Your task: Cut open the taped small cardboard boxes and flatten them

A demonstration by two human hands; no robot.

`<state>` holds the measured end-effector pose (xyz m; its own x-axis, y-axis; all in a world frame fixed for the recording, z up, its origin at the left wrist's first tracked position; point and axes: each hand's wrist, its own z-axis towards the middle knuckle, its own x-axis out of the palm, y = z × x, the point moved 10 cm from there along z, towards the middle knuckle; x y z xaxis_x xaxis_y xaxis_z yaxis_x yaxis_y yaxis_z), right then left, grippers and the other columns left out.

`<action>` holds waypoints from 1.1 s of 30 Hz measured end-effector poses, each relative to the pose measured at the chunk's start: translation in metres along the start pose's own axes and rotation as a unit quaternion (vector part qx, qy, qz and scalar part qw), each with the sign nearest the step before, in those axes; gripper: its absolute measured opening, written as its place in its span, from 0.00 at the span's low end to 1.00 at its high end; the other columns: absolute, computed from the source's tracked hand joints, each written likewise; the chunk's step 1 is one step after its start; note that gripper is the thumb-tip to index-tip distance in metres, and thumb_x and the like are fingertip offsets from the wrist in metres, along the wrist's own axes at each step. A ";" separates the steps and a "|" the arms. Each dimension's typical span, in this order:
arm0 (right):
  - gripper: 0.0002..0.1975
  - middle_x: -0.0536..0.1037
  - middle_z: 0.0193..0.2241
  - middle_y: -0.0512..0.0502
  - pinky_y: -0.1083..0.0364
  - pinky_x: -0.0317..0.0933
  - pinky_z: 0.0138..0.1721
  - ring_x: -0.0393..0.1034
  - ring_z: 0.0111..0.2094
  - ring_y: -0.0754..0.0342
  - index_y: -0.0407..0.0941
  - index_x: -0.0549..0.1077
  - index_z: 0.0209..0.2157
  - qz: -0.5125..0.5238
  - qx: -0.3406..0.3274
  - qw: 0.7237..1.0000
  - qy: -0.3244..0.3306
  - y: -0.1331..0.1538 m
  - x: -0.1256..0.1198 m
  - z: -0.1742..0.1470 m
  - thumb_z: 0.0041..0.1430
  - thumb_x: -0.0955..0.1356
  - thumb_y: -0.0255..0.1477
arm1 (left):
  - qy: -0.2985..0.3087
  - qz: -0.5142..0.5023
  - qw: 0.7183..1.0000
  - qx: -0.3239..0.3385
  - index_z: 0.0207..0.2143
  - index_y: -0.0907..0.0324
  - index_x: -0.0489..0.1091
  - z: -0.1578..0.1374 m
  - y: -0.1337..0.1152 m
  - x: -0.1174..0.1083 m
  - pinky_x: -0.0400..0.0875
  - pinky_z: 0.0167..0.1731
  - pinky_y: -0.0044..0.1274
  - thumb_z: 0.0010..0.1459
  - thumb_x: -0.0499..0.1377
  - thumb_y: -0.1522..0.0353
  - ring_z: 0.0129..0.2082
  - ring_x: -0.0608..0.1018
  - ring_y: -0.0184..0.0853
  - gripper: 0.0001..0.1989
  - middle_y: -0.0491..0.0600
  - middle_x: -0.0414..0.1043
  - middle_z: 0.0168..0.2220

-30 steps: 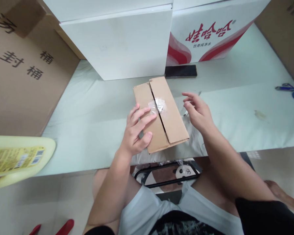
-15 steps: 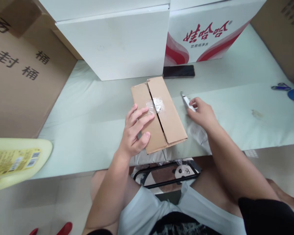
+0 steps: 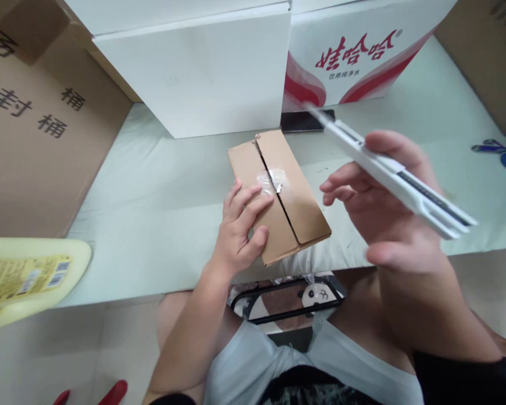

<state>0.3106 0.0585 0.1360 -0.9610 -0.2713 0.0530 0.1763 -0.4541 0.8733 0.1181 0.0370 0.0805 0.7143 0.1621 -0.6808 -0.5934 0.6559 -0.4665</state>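
Note:
A small brown cardboard box [image 3: 310,225] lies on the pale green padded surface, with clear tape [image 3: 280,181] across the slit between its top flaps. My left hand [image 3: 242,230] grips the box at its left side, fingers and thumb pressed on the top. Raised to the right of the box, my right hand [image 3: 388,208] holds a white utility knife [image 3: 388,171]. The knife's blade is out and points up and left, away from the box; it is blurred by motion. Some right fingers are loosely spread below the knife.
A black phone [image 3: 303,120] lies before the white cartons [image 3: 194,79]. Large brown cartons [image 3: 29,146] stand at left and far right. A yellow bottle [image 3: 34,275] is at the left edge, small blue scissors [image 3: 489,146] at right. A panda-print item [image 3: 278,304] sits below the surface's edge.
My right hand has lifted the utility knife off the surface, up toward the camera. My left hand and the box have shifted slightly right.

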 end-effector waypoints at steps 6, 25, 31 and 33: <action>0.08 0.78 0.32 0.50 0.54 0.70 0.33 0.74 0.29 0.55 0.50 0.75 0.44 -0.211 0.033 0.976 -0.049 -0.006 0.022 -0.012 0.69 0.67 0.37 | -0.003 -0.002 1.000 -0.002 0.64 0.51 0.64 0.000 0.000 0.002 0.54 0.72 0.44 0.73 0.47 0.57 0.70 0.64 0.45 0.22 0.53 0.67 0.64; 0.09 0.80 0.28 0.50 0.59 0.59 0.26 0.70 0.23 0.58 0.44 0.74 0.40 -0.452 -0.010 0.891 -0.026 -0.004 0.049 -0.004 0.64 0.64 0.32 | -0.003 -0.027 1.000 -0.003 0.63 0.53 0.66 -0.002 0.003 -0.002 0.51 0.73 0.48 0.73 0.49 0.57 0.70 0.65 0.46 0.23 0.54 0.67 0.65; 0.08 0.79 0.28 0.50 0.57 0.59 0.25 0.67 0.21 0.58 0.46 0.72 0.41 -0.435 0.003 0.900 -0.007 -0.007 0.050 -0.004 0.65 0.64 0.32 | -0.007 -0.033 0.999 -0.005 0.63 0.53 0.67 -0.002 0.003 -0.002 0.51 0.73 0.47 0.72 0.49 0.57 0.69 0.66 0.46 0.23 0.54 0.67 0.65; 0.07 0.79 0.28 0.50 0.57 0.59 0.26 0.68 0.22 0.58 0.47 0.72 0.42 -0.432 0.008 0.902 -0.004 -0.009 0.050 -0.004 0.65 0.64 0.32 | -0.009 -0.036 0.999 -0.004 0.63 0.53 0.66 -0.002 0.003 -0.002 0.52 0.73 0.47 0.72 0.49 0.57 0.70 0.65 0.46 0.23 0.54 0.67 0.65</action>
<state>0.2620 0.0458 0.1293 -0.7396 0.1850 -0.6471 -0.6425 -0.4803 0.5970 0.1139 0.0370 0.0790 0.7610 0.1280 -0.6360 -0.5442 0.6596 -0.5184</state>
